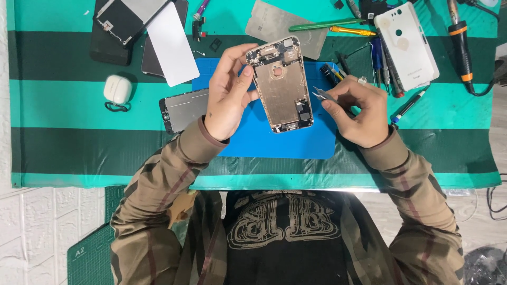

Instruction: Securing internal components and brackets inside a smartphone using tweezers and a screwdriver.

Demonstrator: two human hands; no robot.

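The left hand (228, 97) is gripping the opened phone housing (281, 84) by its left edge, holding it over the blue mat (264, 138). Its long axis is running nearly straight away from the person, camera end farthest. The right hand (359, 113) is pinching tweezers (323, 95) just beside the housing's right edge.

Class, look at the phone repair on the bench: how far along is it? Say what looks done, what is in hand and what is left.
Done: the phone housing is open, its screen off, the inside exposed; other loose phone parts lie on the bench. In hand: the left hand holds the housing over the blue mat, and the right hand points tweezers at its edge. Left: small parts remain inside; it is not closed.
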